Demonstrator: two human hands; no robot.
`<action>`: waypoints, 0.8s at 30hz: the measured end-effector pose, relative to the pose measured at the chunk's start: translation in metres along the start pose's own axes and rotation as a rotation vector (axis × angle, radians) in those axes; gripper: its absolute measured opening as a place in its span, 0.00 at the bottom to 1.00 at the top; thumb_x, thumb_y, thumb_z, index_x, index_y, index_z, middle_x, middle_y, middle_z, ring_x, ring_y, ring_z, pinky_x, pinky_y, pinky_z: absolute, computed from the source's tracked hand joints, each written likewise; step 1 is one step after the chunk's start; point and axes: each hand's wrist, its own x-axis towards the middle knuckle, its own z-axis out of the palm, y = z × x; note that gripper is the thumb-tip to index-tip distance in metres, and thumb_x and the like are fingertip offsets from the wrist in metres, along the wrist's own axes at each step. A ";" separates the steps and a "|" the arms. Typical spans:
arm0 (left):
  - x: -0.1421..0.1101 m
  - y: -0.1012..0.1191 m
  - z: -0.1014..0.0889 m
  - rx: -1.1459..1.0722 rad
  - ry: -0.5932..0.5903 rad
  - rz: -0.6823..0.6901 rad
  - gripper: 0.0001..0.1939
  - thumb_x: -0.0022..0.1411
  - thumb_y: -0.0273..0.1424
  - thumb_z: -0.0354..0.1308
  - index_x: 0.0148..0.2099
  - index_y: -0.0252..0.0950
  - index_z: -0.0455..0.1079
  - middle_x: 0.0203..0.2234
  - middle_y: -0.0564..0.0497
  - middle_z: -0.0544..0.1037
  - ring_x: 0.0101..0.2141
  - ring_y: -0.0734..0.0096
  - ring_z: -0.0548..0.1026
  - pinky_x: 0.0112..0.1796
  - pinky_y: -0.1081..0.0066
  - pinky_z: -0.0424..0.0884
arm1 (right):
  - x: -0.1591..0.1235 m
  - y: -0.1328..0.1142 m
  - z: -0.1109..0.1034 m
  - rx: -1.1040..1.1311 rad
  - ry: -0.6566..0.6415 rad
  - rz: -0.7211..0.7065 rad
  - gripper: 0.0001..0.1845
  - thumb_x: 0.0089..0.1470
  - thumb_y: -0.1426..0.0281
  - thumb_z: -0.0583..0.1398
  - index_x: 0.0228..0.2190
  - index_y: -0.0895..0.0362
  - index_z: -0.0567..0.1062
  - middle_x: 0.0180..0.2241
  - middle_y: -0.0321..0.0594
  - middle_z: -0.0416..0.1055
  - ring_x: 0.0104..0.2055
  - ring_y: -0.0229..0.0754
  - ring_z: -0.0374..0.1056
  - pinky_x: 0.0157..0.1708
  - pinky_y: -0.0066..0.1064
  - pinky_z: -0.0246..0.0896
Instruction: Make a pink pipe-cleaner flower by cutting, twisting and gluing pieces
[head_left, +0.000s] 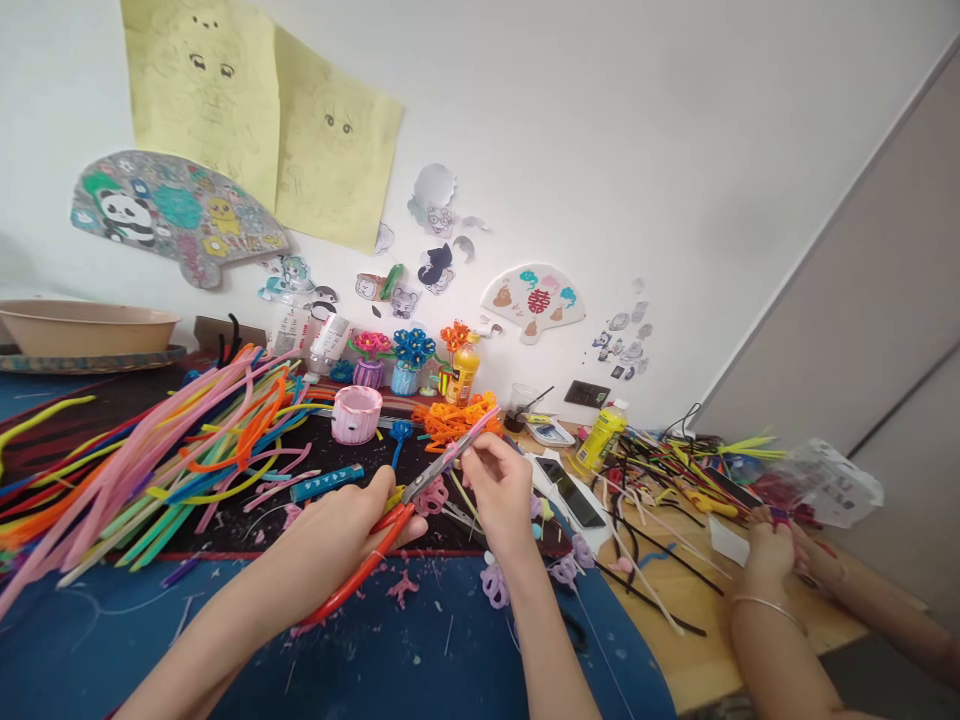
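My left hand (341,530) is closed round the red-orange handles of a pair of scissors (390,530), whose blades point up and to the right. My right hand (499,485) pinches a thin pink pipe cleaner (480,425) right at the blade tips. Both hands hover over a dark mat (300,470) strewn with pink cut bits. A pink cup (357,413) stands just behind the hands.
A big heap of coloured pipe cleaners (150,450) lies at the left. Small flower pots (409,365), an orange bottle (463,370), a yellow glue bottle (602,433) and a phone (570,492) sit behind and to the right. Another person's hands (772,550) work at the right edge.
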 end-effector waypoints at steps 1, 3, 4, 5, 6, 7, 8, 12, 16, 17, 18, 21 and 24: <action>0.000 0.001 -0.001 0.000 -0.001 -0.005 0.14 0.64 0.45 0.43 0.32 0.42 0.48 0.20 0.57 0.68 0.21 0.66 0.68 0.24 0.72 0.54 | 0.000 0.000 0.000 -0.002 -0.002 0.000 0.11 0.51 0.64 0.59 0.22 0.57 0.69 0.18 0.30 0.58 0.19 0.34 0.53 0.21 0.27 0.48; -0.002 0.004 -0.002 0.007 -0.004 -0.013 0.13 0.64 0.44 0.42 0.33 0.42 0.48 0.21 0.56 0.69 0.23 0.64 0.70 0.25 0.71 0.55 | 0.000 0.000 0.000 -0.003 -0.007 0.000 0.12 0.51 0.63 0.59 0.22 0.57 0.69 0.18 0.30 0.58 0.20 0.34 0.53 0.21 0.27 0.49; -0.002 0.006 -0.002 0.009 -0.007 -0.014 0.12 0.64 0.43 0.41 0.33 0.42 0.48 0.22 0.55 0.70 0.24 0.63 0.71 0.25 0.71 0.56 | 0.000 0.000 0.000 -0.002 -0.011 0.002 0.12 0.51 0.63 0.59 0.22 0.57 0.69 0.18 0.30 0.58 0.20 0.34 0.53 0.21 0.27 0.49; -0.003 0.007 -0.002 0.009 -0.010 -0.015 0.11 0.64 0.43 0.41 0.34 0.42 0.48 0.22 0.54 0.70 0.25 0.62 0.72 0.26 0.70 0.56 | 0.000 -0.001 0.000 -0.001 -0.012 0.004 0.12 0.52 0.63 0.59 0.22 0.57 0.69 0.18 0.30 0.58 0.20 0.34 0.53 0.22 0.27 0.49; -0.004 0.008 -0.002 0.005 -0.014 -0.015 0.11 0.64 0.42 0.41 0.34 0.42 0.48 0.23 0.54 0.71 0.26 0.61 0.72 0.26 0.70 0.57 | 0.000 -0.001 0.001 0.001 -0.013 0.007 0.12 0.52 0.62 0.59 0.22 0.56 0.69 0.18 0.30 0.58 0.20 0.34 0.53 0.21 0.27 0.50; -0.005 0.009 -0.002 -0.007 -0.021 -0.017 0.11 0.64 0.42 0.40 0.34 0.42 0.48 0.23 0.54 0.71 0.26 0.61 0.73 0.26 0.70 0.58 | 0.000 -0.002 0.001 0.003 -0.012 0.009 0.13 0.52 0.62 0.59 0.22 0.56 0.68 0.18 0.30 0.57 0.20 0.34 0.53 0.21 0.27 0.50; -0.005 0.009 -0.002 -0.025 -0.023 -0.022 0.11 0.64 0.42 0.40 0.34 0.42 0.48 0.23 0.53 0.71 0.26 0.61 0.73 0.26 0.70 0.59 | -0.001 -0.003 0.001 0.003 -0.012 0.011 0.13 0.52 0.62 0.60 0.22 0.56 0.68 0.18 0.30 0.57 0.20 0.34 0.53 0.21 0.27 0.50; -0.006 0.010 -0.002 -0.117 -0.027 -0.052 0.12 0.65 0.43 0.37 0.33 0.42 0.50 0.24 0.52 0.73 0.28 0.61 0.75 0.27 0.70 0.60 | -0.001 -0.004 0.002 -0.006 -0.015 0.016 0.14 0.52 0.61 0.59 0.21 0.56 0.68 0.19 0.31 0.58 0.20 0.35 0.53 0.21 0.27 0.50; -0.007 0.009 0.000 -0.117 -0.025 -0.057 0.12 0.64 0.43 0.38 0.33 0.42 0.50 0.23 0.53 0.72 0.27 0.61 0.75 0.27 0.70 0.61 | -0.001 -0.004 0.002 -0.005 -0.013 0.022 0.15 0.52 0.60 0.60 0.21 0.56 0.68 0.18 0.30 0.58 0.20 0.35 0.53 0.21 0.27 0.50; -0.007 0.009 0.001 -0.120 -0.030 -0.052 0.11 0.64 0.42 0.38 0.33 0.42 0.49 0.23 0.53 0.72 0.27 0.62 0.75 0.27 0.70 0.61 | -0.001 -0.004 0.002 -0.003 -0.012 0.024 0.14 0.51 0.60 0.60 0.21 0.56 0.68 0.18 0.30 0.58 0.20 0.35 0.53 0.21 0.27 0.50; -0.007 0.009 0.001 -0.127 -0.034 -0.044 0.11 0.65 0.42 0.38 0.33 0.42 0.49 0.23 0.53 0.72 0.27 0.62 0.75 0.27 0.70 0.61 | -0.001 -0.004 0.002 0.000 -0.010 0.027 0.14 0.52 0.60 0.60 0.22 0.56 0.68 0.18 0.30 0.57 0.20 0.35 0.53 0.21 0.27 0.50; -0.007 0.009 0.001 -0.141 -0.024 -0.031 0.10 0.65 0.41 0.37 0.33 0.42 0.49 0.24 0.53 0.72 0.27 0.63 0.75 0.27 0.70 0.61 | -0.001 -0.004 0.002 0.005 -0.012 0.033 0.14 0.52 0.61 0.60 0.22 0.56 0.69 0.18 0.30 0.57 0.20 0.34 0.53 0.21 0.27 0.50; -0.007 0.010 0.001 -0.129 -0.017 -0.041 0.10 0.65 0.41 0.38 0.34 0.42 0.51 0.23 0.53 0.72 0.27 0.61 0.75 0.28 0.70 0.61 | -0.002 -0.003 0.002 0.000 -0.022 0.030 0.14 0.52 0.61 0.59 0.22 0.56 0.69 0.17 0.30 0.58 0.20 0.35 0.53 0.21 0.27 0.50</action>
